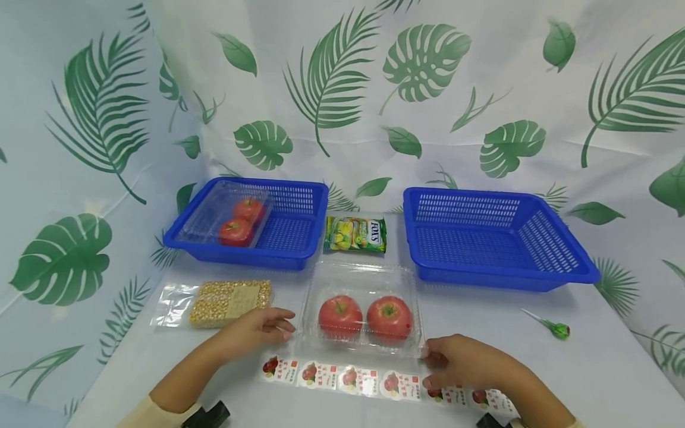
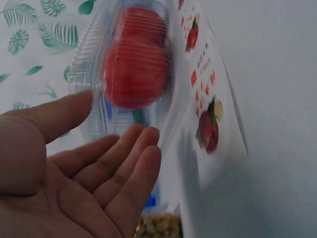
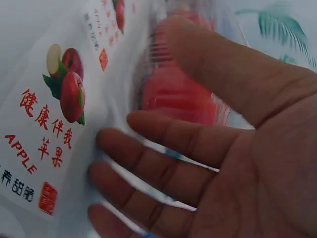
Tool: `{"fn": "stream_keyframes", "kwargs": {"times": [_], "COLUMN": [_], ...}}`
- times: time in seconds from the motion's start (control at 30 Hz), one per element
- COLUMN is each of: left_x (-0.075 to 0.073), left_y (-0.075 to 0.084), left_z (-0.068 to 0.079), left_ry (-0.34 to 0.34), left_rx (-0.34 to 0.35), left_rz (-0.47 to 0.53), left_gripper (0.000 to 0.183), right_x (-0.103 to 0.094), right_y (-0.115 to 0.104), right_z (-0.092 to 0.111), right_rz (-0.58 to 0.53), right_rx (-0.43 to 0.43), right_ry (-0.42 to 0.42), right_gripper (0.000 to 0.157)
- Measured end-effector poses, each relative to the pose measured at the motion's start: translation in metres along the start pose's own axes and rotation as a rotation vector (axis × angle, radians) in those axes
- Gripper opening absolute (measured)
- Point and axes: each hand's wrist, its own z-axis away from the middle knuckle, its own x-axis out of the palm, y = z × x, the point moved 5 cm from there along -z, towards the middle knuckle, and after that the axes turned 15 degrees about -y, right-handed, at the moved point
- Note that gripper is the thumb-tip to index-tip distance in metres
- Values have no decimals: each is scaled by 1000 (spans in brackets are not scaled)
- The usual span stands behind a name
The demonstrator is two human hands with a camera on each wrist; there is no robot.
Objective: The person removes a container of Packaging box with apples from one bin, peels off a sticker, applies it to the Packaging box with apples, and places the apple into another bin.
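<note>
Two red apples (image 1: 340,316) sit side by side in a clear plastic clamshell box (image 1: 364,279) at the middle of the table. My left hand (image 1: 263,327) is just left of the box, fingers loosely extended and nothing in them; the left wrist view shows its palm (image 2: 74,178) facing the box. At the box's front right corner is my right hand (image 1: 465,361), fingers relaxed, the thumb near the box side in the right wrist view. A strip of apple stickers (image 1: 358,380) lies along the front of the box, its right part partly behind the right hand.
A blue basket (image 1: 289,261) at back left holds another clear box with two apples (image 1: 236,232). Another blue basket (image 1: 503,279) stands at back right. Between them lies a green candy bag (image 1: 355,234). A corn kernel pack (image 1: 230,303) is left, a green-topped lollipop (image 1: 556,329) right.
</note>
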Motion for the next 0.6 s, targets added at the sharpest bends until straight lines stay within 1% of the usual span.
{"fn": "stream_keyframes", "kwargs": {"times": [0.03, 0.1, 0.17, 0.23, 0.3, 0.33, 0.4, 0.47, 0.53, 0.6], "left_x": [0, 1, 1, 2, 5, 6, 10, 14, 17, 19], "left_y": [0, -1, -1, -4, -7, -9, -14, -19, -22, -22], "left_z": [5, 13, 18, 21, 24, 26, 28, 31, 32, 33], "left_ry": [-7, -10, 6, 32, 55, 65, 75, 80, 91, 104], "left_rx": [-6, -24, -47, -81, -116, -137, -176, -209, -228, -223], "left_rz": [-58, -157, -258, -362, -452, -487, -542, -572, -594, -617], "left_gripper": [51, 49, 49, 51, 53, 56, 60, 63, 62, 54], "right_x": [2, 5, 9, 11, 13, 14, 16, 19, 24, 28], "right_y": [-3, -9, -14, -21, -26, -28, -33, -39, -47, -57], "right_z": [2, 5, 8, 11, 14, 16, 19, 21, 21, 19], "right_rz": [41, 129, 224, 348, 436, 460, 477, 437, 382, 333], "right_rx": [48, 111, 139, 134, 149, 164, 174, 154, 89, 14], "right_ry": [13, 39, 62, 93, 110, 109, 91, 44, -8, -52], "right_gripper": [52, 58, 54, 47, 41, 39, 35, 33, 31, 33]}}
